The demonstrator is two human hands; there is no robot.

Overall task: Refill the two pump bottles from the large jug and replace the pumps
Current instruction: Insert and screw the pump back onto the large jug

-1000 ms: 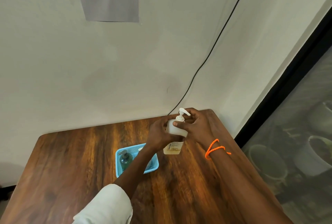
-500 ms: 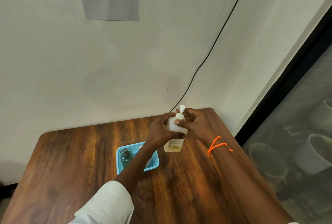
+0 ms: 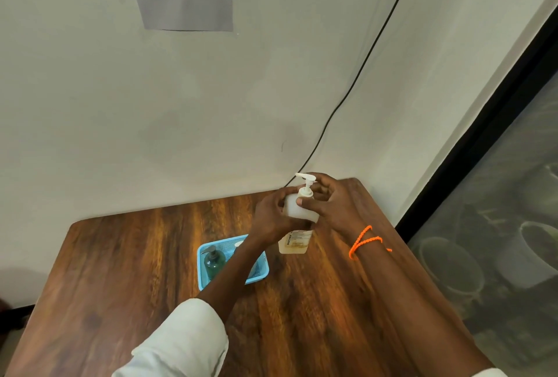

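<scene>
Both hands grip the white pump bottle (image 3: 297, 210): the left hand (image 3: 271, 216) wraps its body, while the right hand (image 3: 329, 207) pinches the collar below the pump head (image 3: 305, 178). It stands upright on the wooden table (image 3: 120, 271), just right of the blue basket (image 3: 205, 283) holding a green pump bottle (image 3: 213, 262). Smooth plastic looks slippery and squeezable, so holding the shoulder seems safest. Forearms converge from below, wrists bent inward.
</scene>
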